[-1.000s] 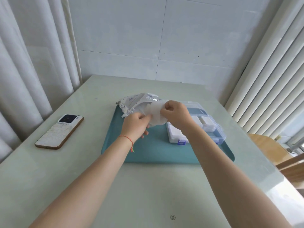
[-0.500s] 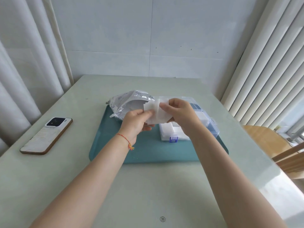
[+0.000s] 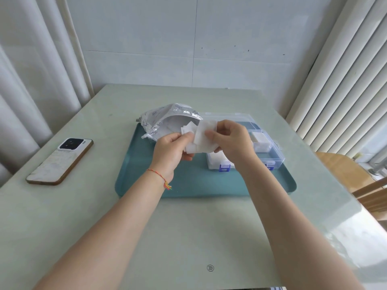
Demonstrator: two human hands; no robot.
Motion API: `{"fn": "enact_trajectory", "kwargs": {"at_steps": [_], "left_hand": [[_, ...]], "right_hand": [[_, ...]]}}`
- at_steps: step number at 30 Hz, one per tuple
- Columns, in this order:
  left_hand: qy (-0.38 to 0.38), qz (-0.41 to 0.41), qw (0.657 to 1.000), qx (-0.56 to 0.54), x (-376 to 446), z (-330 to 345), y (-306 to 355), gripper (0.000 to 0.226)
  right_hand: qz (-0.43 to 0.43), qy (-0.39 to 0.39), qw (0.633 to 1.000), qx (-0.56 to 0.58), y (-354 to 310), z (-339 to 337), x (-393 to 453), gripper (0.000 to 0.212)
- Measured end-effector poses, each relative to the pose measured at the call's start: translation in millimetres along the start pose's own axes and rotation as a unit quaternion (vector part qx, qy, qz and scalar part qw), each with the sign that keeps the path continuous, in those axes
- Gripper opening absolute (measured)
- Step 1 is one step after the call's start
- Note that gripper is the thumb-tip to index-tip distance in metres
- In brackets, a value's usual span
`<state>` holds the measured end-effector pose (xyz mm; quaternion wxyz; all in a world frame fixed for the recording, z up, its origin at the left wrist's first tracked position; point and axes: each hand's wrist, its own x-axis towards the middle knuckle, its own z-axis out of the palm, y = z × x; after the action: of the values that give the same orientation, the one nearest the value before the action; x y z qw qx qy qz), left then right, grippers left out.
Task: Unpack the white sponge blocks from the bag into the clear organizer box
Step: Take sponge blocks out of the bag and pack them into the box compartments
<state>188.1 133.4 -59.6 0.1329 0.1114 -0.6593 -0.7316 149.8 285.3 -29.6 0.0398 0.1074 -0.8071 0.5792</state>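
since a second ago the white sponge blocks (image 3: 202,141) have come further out of the bag (image 3: 165,122): then they were mostly at the bag mouth under both hands, now a small bunch is clear of it and held up in the air between the hands. camera also shifted a bit, so the phone sits differently in frame.

left hand (image 3: 172,150) pinches the near-left edge of the bunch, thumb on top and fingers curled under. right hand (image 3: 231,142) pinches the right side, thumb tip pressed on the top sheet, the other fingers bunched behind it. the pieces look thin and flat, fanned out and overlapping (cannot count them reliably). one or two more white pieces poke out of the bag mouth just behind the held ones.

bag is silver foil, lying on its side on the far-left part of the teal tray (image 3: 150,185), mouth open toward the right.

clear organizer box (image 3: 274,151) sits on the right side of the tray, lid open, blue latches at the near edge. white blocks already lie in at least two compartments: one near-left, partly hidden by the right wrist, one further right. the held bunch is above the box's left end, not touching it.

phone (image 3: 59,161) lies face down on the table (image 3: 188,237), well left of the tray. red string bracelet (image 3: 160,177) on left wrist.
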Motion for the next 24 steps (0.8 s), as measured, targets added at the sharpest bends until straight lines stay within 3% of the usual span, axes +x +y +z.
{"fn": "enact_trajectory", "kwargs": {"at_steps": [3, 6, 8, 12, 17, 21, 24], "left_hand": [[0.014, -0.009, 1.000, -0.012, 0.5, -2.2, 1.1, 0.024], [0.005, -0.031, 0.999, -0.045, 1.9, -2.1, 2.1, 0.019], [-0.030, -0.050, 0.996, -0.071, -0.7, -0.6, 5.5, 0.013], [-0.127, -0.107, 0.972, -0.165, -7.9, 4.1, 11.6, 0.033], [-0.220, -0.178, 0.921, -0.267, -9.8, 3.8, 10.5, 0.061], [-0.234, -0.203, 0.920, -0.240, -10.7, 2.7, 9.7, 0.040], [-0.220, -0.214, 0.921, -0.240, -10.0, 0.9, 8.2, 0.036]], "right_hand": [[0.014, 0.030, 0.999, 0.011, 4.4, -7.6, 3.1, 0.012], [0.035, -0.006, 0.996, 0.079, 4.2, -18.2, 0.9, 0.014], [0.034, -0.039, 0.994, 0.092, 0.7, -18.0, -3.4, 0.020], [0.024, -0.055, 0.994, 0.092, -8.1, -3.6, -11.1, 0.019], [0.007, -0.067, 0.997, 0.022, -5.8, 8.0, -13.2, 0.018], [-0.070, -0.039, 0.988, -0.130, 2.0, 11.6, -9.7, 0.021], [-0.116, -0.053, 0.984, -0.121, 3.1, 8.6, -12.2, 0.040]]}}
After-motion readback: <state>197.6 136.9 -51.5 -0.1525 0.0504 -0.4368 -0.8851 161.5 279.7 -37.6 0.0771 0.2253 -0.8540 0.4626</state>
